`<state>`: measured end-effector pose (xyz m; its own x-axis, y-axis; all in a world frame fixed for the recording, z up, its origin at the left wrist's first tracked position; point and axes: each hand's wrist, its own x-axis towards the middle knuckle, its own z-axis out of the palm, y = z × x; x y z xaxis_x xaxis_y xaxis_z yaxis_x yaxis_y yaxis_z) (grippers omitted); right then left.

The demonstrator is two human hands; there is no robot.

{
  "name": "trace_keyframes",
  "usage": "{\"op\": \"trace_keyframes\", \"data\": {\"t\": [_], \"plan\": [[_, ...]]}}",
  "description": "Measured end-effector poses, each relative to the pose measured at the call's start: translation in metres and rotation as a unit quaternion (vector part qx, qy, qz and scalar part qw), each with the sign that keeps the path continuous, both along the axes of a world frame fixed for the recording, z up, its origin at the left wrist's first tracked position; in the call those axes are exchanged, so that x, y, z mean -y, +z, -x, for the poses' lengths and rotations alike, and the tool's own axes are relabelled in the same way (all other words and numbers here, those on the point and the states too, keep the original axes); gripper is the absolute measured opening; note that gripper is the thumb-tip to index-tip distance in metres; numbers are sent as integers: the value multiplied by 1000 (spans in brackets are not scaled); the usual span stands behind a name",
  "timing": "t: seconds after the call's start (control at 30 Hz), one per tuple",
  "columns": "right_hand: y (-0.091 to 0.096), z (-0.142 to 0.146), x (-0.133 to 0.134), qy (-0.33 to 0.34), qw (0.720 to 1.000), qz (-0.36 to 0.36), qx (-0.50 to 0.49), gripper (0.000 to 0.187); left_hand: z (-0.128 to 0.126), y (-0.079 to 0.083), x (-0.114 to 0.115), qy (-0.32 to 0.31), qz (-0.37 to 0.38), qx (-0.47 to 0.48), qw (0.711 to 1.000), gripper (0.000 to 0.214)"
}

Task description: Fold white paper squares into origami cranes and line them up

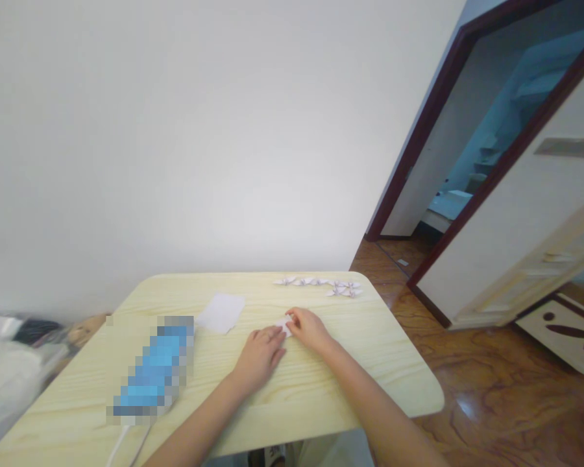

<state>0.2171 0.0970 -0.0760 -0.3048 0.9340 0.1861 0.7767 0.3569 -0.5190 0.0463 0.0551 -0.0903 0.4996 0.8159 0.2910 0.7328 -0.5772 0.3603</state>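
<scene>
A small piece of folded white paper (285, 324) lies on the table between my hands, partly covered by my fingers. My left hand (260, 353) holds its left side down against the tabletop, with the thumb lower and apart from the fingers. At the paper's right edge, my right hand (309, 327) pinches it between thumb and fingertips. Further left lies a flat white sheet of paper (221, 312). Several small folded paper pieces (316, 282) with pointed ends stand in a row near the table's back edge, some of them doubled up at the right.
The pale wooden table (370, 363) meets a white wall. A pixelated device with a blue screen (156, 363) lies at the left, white cables (119, 444) running from it over the front edge. A doorway (467, 149) and wooden floor (481, 376) are at the right.
</scene>
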Motion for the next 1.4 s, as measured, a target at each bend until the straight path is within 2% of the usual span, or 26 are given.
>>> {"op": "trace_keyframes", "data": {"t": [0.13, 0.27, 0.37, 0.6, 0.87, 1.0, 1.4], "plan": [[-1, -3, -3, 3, 999, -34, 11, 22, -3, -2, 4, 12, 5, -47, 999, 34], [-7, -8, -11, -6, 1000, 9, -8, 26, -3, -4, 2, 17, 2, -57, 998, 34], [-10, -9, -16, -15, 999, 36, -21, 19, -4, -5, 1, 18, 1, -56, 998, 36], [-7, -9, -16, -3, 1000, 6, -5, 9, -4, -6, 2, 38, 4, -53, 998, 42], [-18, -17, -20, 115, 991, -76, -2, 12, -1, -6, 2, 45, 15, -63, 997, 44], [-16, -22, -20, 164, 981, -98, 31, 14, -1, -5, 2, 43, 14, -67, 997, 44], [-3, -21, -16, 182, 965, -115, 151, 16, 1, 1, -3, 15, 45, -87, 995, 46]]}}
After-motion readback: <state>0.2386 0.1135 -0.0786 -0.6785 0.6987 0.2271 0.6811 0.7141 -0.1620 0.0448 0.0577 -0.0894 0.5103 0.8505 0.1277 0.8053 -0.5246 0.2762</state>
